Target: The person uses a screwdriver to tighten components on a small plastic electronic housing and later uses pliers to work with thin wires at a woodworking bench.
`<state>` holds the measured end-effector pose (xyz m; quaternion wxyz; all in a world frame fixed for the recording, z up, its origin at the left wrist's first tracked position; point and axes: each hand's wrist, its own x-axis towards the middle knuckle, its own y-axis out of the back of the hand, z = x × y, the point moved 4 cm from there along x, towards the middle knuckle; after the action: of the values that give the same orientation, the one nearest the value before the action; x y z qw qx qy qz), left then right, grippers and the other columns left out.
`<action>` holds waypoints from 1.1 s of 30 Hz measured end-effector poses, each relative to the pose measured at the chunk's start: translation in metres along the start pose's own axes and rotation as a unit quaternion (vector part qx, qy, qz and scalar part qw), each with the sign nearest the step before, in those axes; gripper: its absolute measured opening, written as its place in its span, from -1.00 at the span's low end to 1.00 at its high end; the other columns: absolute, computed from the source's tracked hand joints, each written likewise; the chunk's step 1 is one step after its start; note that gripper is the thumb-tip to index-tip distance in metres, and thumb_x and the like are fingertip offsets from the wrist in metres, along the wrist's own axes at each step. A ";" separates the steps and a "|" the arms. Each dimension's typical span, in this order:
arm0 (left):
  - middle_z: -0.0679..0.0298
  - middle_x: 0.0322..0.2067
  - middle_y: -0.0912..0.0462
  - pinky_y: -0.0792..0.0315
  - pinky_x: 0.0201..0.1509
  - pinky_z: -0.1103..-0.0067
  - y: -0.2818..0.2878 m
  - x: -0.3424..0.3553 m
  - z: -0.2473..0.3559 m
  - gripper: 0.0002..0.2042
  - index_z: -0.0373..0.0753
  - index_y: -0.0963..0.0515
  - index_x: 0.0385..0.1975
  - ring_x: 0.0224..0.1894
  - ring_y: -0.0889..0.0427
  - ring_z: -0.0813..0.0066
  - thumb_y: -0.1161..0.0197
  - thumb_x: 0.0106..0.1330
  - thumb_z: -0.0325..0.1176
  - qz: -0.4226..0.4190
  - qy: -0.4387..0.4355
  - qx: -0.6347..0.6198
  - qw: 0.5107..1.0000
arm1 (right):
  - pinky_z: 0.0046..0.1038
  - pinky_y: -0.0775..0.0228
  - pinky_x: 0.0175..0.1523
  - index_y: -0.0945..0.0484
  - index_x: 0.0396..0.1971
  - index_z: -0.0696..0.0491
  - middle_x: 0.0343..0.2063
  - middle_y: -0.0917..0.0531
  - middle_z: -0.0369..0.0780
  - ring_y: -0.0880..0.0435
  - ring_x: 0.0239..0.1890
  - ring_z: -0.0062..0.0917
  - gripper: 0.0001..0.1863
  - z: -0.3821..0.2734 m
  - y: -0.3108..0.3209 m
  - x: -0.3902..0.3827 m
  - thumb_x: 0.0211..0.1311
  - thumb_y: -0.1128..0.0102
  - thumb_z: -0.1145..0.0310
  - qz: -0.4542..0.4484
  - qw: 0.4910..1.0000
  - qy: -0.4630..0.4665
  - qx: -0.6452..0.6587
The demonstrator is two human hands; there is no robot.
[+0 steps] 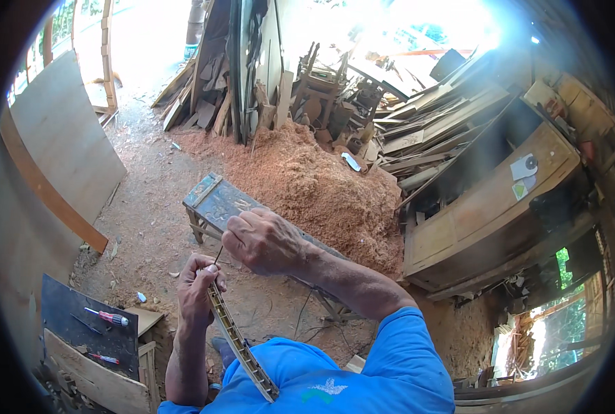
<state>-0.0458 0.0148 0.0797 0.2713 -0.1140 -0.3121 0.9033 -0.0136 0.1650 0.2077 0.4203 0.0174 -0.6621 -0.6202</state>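
Observation:
My left hand (pixel 195 286) is closed around the upper end of a long, narrow strip (pixel 237 339) with a pale edge and a row of brass-coloured sections. The strip slants down to the right, and its lower end lies against my blue shirt. Above it, my right hand (pixel 262 240) is closed in a pinch. A thin dark rod (pixel 218 254) runs from those fingers down to the strip's top end beside my left thumb. Whether the rod touches the strip or enters it, I cannot tell. Behind my right hand stands a narrow worn blue bench (pixel 214 201), partly covered by my forearm.
A big heap of wood shavings (pixel 335 196) lies beyond the bench, with scrap boards (pixel 438 131) stacked behind. At lower left, a dark board (pixel 66 310) carries screwdrivers (pixel 107 317). A wooden cabinet (pixel 487 214) stands right; large panels (pixel 66 131) lean left.

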 end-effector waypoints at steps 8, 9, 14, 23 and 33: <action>0.30 -0.53 -0.47 -0.37 -0.38 0.69 -0.057 -0.004 -0.035 -0.91 -0.29 -0.41 -0.26 -0.51 -0.49 0.62 -0.12 0.38 -0.42 -0.011 0.014 0.044 0.999 | -0.38 -0.37 -0.44 -0.37 -0.53 0.07 -0.56 -0.41 -0.27 -0.49 -0.51 -0.49 -0.85 0.015 0.026 -0.071 0.04 -0.19 0.42 0.064 0.997 -0.035 -0.029; 0.29 -0.53 -0.48 -0.38 -0.38 0.69 -0.064 -0.004 -0.042 -0.92 -0.28 -0.41 -0.27 -0.51 -0.49 0.62 -0.11 0.39 -0.42 -0.017 0.023 0.051 0.998 | -0.38 -0.37 -0.44 -0.37 -0.53 0.07 -0.56 -0.41 -0.27 -0.49 -0.51 -0.49 -0.85 0.018 0.029 -0.080 0.04 -0.19 0.42 0.066 0.997 -0.036 -0.034; 0.26 -0.52 -0.49 -0.45 -0.43 0.63 -0.083 -0.006 -0.063 -0.93 -0.28 -0.41 -0.25 -0.53 -0.53 0.56 -0.10 0.36 -0.44 -0.049 0.031 0.071 0.996 | -0.38 -0.37 -0.49 -0.36 -0.52 0.07 -0.58 -0.42 -0.28 -0.49 -0.57 -0.48 -0.83 0.026 0.043 -0.111 0.05 -0.21 0.42 0.081 0.995 -0.055 -0.018; 0.26 -0.50 -0.53 -0.44 -0.37 0.63 -0.114 -0.017 -0.082 -0.96 -0.28 -0.45 -0.29 -0.50 -0.54 0.56 -0.13 0.36 -0.48 -0.038 0.058 0.107 0.992 | -0.36 -0.36 -0.53 -0.33 -0.57 0.04 -0.64 -0.36 -0.30 -0.46 -0.61 -0.47 -0.78 0.026 0.065 -0.149 0.05 -0.25 0.43 0.118 0.990 -0.079 0.019; 0.27 -0.50 -0.54 -0.42 -0.34 0.67 -0.111 -0.036 -0.076 -0.93 -0.29 -0.45 -0.25 -0.47 -0.53 0.62 -0.11 0.39 -0.44 -0.030 0.025 0.147 0.988 | -0.39 -0.40 -0.52 -0.40 -0.51 0.06 -0.62 -0.46 -0.25 -0.53 -0.62 -0.43 -0.76 0.020 0.059 -0.150 -0.12 -0.33 0.53 0.082 0.990 -0.108 0.023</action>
<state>0.0586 0.1054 0.0913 0.3193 -0.0857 -0.1725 0.9279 0.1013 0.2762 0.1788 0.3950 -0.0948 -0.7168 -0.5667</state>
